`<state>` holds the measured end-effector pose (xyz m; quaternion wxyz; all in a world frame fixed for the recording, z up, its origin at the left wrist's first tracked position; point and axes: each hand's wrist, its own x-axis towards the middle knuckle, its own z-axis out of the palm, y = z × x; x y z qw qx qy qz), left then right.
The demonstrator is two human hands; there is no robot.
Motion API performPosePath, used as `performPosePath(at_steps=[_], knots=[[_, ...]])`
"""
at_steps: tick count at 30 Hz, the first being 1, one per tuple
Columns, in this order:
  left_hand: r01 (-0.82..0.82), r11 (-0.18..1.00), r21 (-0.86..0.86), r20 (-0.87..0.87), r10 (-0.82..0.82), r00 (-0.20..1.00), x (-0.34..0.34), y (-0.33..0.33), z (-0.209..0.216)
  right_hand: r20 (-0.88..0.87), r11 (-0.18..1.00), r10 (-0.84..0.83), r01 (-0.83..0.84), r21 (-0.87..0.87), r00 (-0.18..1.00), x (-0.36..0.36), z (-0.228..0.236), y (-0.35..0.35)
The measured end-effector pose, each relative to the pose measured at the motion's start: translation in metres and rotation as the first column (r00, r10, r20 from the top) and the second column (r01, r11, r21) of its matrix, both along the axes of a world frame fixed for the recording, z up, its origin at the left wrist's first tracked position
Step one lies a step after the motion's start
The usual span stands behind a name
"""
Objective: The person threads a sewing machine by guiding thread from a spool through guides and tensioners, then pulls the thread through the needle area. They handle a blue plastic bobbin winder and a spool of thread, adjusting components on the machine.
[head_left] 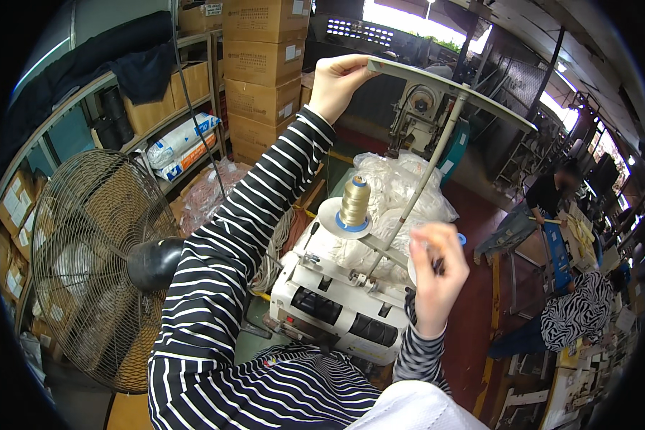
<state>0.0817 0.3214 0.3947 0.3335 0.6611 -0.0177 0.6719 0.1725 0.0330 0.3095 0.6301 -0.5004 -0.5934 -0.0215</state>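
Note:
My left hand (342, 82) is raised high, its thumb and fingers pinched together at the left end of the long pale top bar (502, 109) of a thread stand. Whether they grip the bar or a fine thread is too small to see. Lower down, my right hand (439, 276) hovers beside the stand's pole (430, 166), fingers curled toward the thumb and slightly blurred; anything in them is hidden. A cone of pale gold thread (355, 203) stands upright on a round holder between my arms. Below it sits a white sewing machine (283, 290). Another spool is partly hidden behind my right hand.
A large caged fan (100, 265) stands close on my left, before shelves and stacked cartons (261, 64). Clear plastic bags of pale material (390, 183) lie beyond the machine. Two people, one in dark clothes (545, 193) and one in a zebra-pattern top (577, 312), are at the right.

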Motion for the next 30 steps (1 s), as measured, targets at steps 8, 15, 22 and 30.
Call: performPosePath(at_steps=[8, 15, 22, 30], knots=[[0.015, 1.0, 0.024, 0.014, -0.015, 1.0, 0.004, 0.006, -0.001, 0.249, 0.843, -0.434, 0.292, 0.452, 0.866, -0.015, 0.098, 0.14], [0.093, 0.996, 0.013, 0.054, -0.093, 0.994, 0.007, 0.007, -0.006, 0.2, 0.744, -0.59, 0.431, 0.51, 0.782, -0.021, 0.094, 0.174], [0.136, 0.991, -0.022, 0.077, -0.134, 0.988, 0.009, 0.005, -0.008, 0.255, 0.688, -0.656, 0.424, 0.588, 0.71, -0.015, 0.094, 0.183], [0.061, 0.998, -0.007, 0.012, -0.061, 0.998, 0.005, -0.002, -0.005, 0.195, 0.718, -0.552, 0.342, 0.606, 0.811, -0.016, 0.087, 0.188]])
